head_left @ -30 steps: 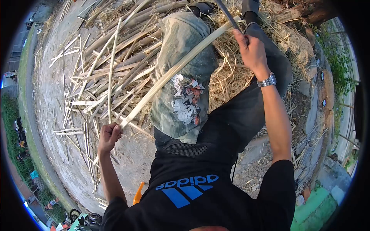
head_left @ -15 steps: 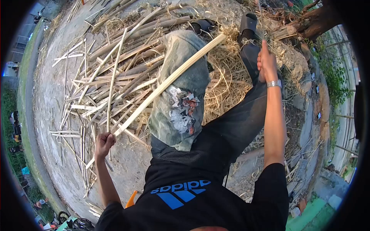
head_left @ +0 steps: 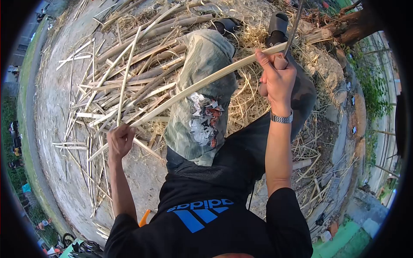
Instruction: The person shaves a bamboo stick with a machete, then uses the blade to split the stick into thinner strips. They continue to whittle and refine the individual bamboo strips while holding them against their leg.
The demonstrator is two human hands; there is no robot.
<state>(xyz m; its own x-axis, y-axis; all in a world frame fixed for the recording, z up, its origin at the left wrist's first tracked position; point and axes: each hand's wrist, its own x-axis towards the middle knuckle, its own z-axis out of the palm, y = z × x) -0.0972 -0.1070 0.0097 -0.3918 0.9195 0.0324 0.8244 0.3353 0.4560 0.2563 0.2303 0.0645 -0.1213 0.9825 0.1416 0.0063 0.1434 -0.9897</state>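
Observation:
A long pale wooden strip slants across a patterned cloth draped over one leg. Its lower left end is in my left hand, whose fingers are closed round it. Near the upper right end, my right hand is wrapped round the handle of a knife, with the blade pointing up and away. The thumb and a finger of that hand also touch the strip. A metal watch is on the right wrist.
Many cut strips lie in a loose pile on the ground at the left. Curly shavings cover the ground between the legs. A thick tree trunk or root stands at the upper right, beside a rock.
My right hand has moved left and inward to the strip's far end, with the knife in it. The strip lies at a flatter slant, and my left hand has risen a little.

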